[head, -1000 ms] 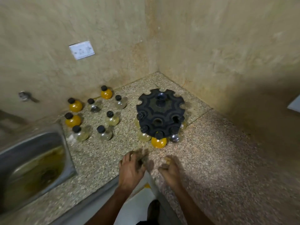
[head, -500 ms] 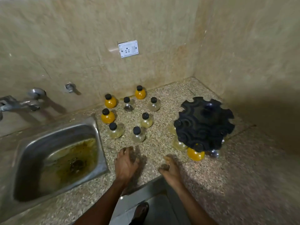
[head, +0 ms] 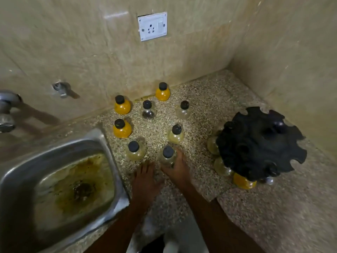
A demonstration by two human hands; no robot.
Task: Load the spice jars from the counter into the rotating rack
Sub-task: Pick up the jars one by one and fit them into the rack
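Several small round spice jars with black caps stand on the speckled counter (head: pixel 209 106). Among them are an orange jar (head: pixel 122 106), a dark-filled jar (head: pixel 148 111) and a pale jar (head: pixel 176 135). My right hand (head: pixel 177 168) wraps around the nearest pale jar (head: pixel 167 155), which still stands on the counter. My left hand (head: pixel 145 178) rests flat on the counter just left of it, fingers straight. The black rotating rack (head: pixel 259 143) stands at the right with a few jars hanging in its lower slots, among them an orange one (head: pixel 243 182).
A stained steel sink (head: pixel 54 179) fills the left side, with a tap (head: pixel 7 108) above it. A wall socket (head: pixel 152 26) sits over the jars. Tiled walls close the corner behind and right of the rack. The counter's front edge runs beneath my forearms.
The view has swung left and closer. My right hand has moved forward and left to close around the nearest pale jar. My left hand stays flat on the counter beside it.
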